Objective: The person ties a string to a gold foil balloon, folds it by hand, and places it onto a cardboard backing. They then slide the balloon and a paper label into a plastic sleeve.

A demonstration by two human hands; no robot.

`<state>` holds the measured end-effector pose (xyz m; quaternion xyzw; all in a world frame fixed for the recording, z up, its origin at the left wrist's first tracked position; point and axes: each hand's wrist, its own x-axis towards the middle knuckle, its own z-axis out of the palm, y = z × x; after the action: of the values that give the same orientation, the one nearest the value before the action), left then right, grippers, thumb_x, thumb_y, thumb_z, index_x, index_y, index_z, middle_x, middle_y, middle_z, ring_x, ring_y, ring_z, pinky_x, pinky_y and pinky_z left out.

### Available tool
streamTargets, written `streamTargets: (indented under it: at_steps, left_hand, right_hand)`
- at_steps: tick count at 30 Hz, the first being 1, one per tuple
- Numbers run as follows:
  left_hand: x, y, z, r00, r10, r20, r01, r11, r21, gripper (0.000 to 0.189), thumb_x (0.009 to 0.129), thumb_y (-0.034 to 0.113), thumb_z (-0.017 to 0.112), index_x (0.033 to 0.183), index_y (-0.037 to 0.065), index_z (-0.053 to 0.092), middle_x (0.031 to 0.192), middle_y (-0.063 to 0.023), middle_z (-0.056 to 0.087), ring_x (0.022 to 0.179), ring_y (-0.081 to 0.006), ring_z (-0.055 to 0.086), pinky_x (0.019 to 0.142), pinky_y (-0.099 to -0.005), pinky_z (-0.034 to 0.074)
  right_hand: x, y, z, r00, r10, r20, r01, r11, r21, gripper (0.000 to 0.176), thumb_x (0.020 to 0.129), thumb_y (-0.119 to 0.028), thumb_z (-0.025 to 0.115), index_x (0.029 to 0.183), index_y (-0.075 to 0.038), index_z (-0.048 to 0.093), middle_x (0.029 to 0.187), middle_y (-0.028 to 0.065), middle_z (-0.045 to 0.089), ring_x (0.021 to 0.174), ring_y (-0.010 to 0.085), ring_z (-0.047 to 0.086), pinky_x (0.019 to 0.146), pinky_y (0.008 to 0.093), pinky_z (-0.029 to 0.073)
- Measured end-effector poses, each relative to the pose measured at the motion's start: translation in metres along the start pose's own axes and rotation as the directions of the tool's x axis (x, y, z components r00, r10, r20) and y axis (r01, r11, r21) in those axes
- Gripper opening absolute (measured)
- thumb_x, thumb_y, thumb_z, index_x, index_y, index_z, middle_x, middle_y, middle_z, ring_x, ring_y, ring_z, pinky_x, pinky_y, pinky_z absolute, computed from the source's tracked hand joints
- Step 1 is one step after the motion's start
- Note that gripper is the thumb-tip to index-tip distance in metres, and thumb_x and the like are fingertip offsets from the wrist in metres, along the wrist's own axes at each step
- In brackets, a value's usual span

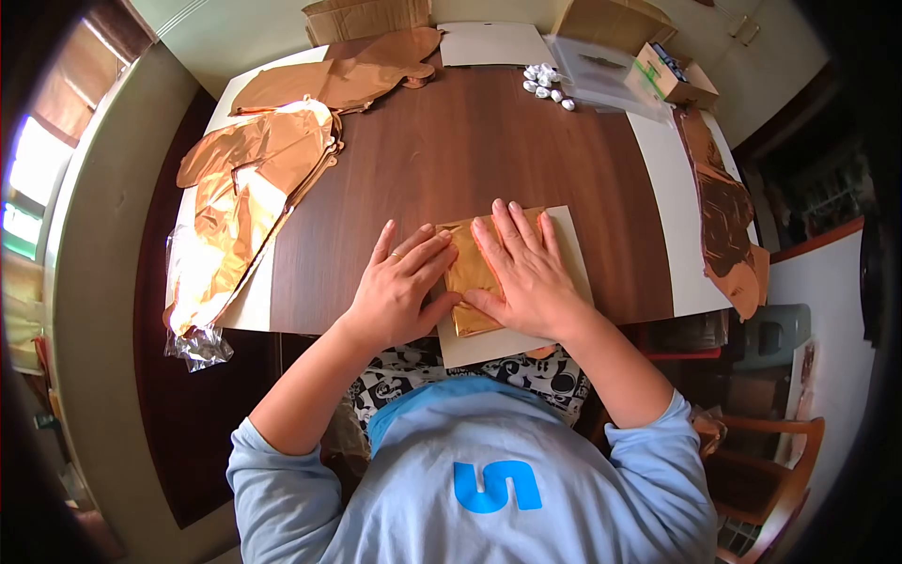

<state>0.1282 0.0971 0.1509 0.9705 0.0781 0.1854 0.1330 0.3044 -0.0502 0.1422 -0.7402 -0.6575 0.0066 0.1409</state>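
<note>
A folded square of shiny gold foil [473, 274] lies on a pale flat board [470, 352] at the table's near edge. My right hand [528, 274] is spread flat over the foil's right part, fingers pointing away from me. At the foil's left edge rests my left hand [402, 287], fingers stretched out and a ring on one of them. The two thumbs come close together over the foil's lower middle. Both palms face down, and neither hand grips anything. Part of the foil and board is hidden under the hands.
Flat copper-coloured foil shapes [246, 179] lie at the table's left, and more foil [719, 202] hangs over its right edge. Several small white wrapped bundles [543, 80] sit at the back, beside clear plastic [601, 68] and an open cardboard box [697, 86]. A wooden chair [810, 470] stands at right.
</note>
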Motion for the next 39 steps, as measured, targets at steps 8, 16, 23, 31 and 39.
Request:
streamTargets:
  at_steps: [8, 16, 23, 31, 39]
  left_hand:
    - [-0.001, -0.001, 0.002, 1.0, -0.021, 0.004, 0.021, 0.998, -0.062, 0.053, 0.08, 0.027, 0.071, 0.129, 0.008, 0.061, 0.133, -0.0103, 0.059, 0.133, -0.0281, 0.048, 0.117, -0.0547, 0.018]
    - [0.003, -0.006, -0.001, 0.999, -0.041, 0.005, 0.041, 0.997, -0.071, 0.05, 0.081, 0.028, 0.072, 0.125, 0.007, 0.063, 0.134, -0.0108, 0.059, 0.133, -0.0284, 0.048, 0.117, -0.0551, 0.018]
    - [0.01, -0.02, 0.001, 0.999, -0.037, -0.037, 0.039, 0.998, 0.054, 0.039, 0.083, 0.03, 0.071, 0.117, 0.011, 0.069, 0.132, -0.0109, 0.061, 0.131, -0.0277, 0.05, 0.117, -0.0555, 0.016]
    - [0.019, 0.013, -0.001, 0.985, -0.103, -0.136, 0.112, 0.992, 0.059, 0.039, 0.084, 0.023, 0.067, 0.118, 0.004, 0.064, 0.13, -0.0149, 0.059, 0.131, -0.033, 0.048, 0.117, -0.0557, 0.018]
    - [0.0, 0.019, 0.015, 0.995, -0.072, 0.072, 0.07, 0.997, 0.032, 0.062, 0.095, 0.035, 0.052, 0.142, -0.004, 0.043, 0.15, -0.0205, 0.04, 0.143, -0.0352, 0.032, 0.117, -0.0504, 0.019]
  right_hand:
    - [-0.048, -0.065, -0.012, 0.994, -0.057, 0.096, 0.051, 0.996, 0.069, 0.082, 0.089, -0.053, 0.056, 0.148, -0.001, 0.035, 0.155, 0.0249, 0.027, 0.145, 0.0415, 0.021, 0.116, 0.0601, 0.012]
    - [-0.063, -0.077, 0.002, 0.997, -0.033, 0.073, 0.031, 0.999, 0.037, 0.089, 0.078, -0.047, 0.073, 0.147, -0.005, 0.037, 0.155, 0.0226, 0.027, 0.145, 0.0432, 0.019, 0.114, 0.0648, 0.013]
    - [-0.065, -0.077, 0.001, 0.996, -0.039, 0.084, 0.038, 0.999, 0.021, 0.085, 0.077, -0.048, 0.072, 0.147, -0.01, 0.04, 0.154, 0.0219, 0.027, 0.144, 0.0444, 0.019, 0.112, 0.0692, 0.012]
    - [-0.064, -0.08, 0.002, 0.994, -0.007, 0.108, 0.002, 0.999, 0.038, 0.085, 0.078, -0.051, 0.071, 0.147, -0.011, 0.04, 0.155, 0.0223, 0.026, 0.145, 0.0437, 0.017, 0.112, 0.0697, 0.009]
    - [-0.062, -0.072, -0.018, 0.993, -0.029, 0.116, -0.003, 0.966, 0.26, 0.071, 0.09, -0.04, 0.061, 0.142, 0.003, 0.04, 0.15, 0.03, 0.03, 0.143, 0.0461, 0.022, 0.114, 0.0645, 0.013]
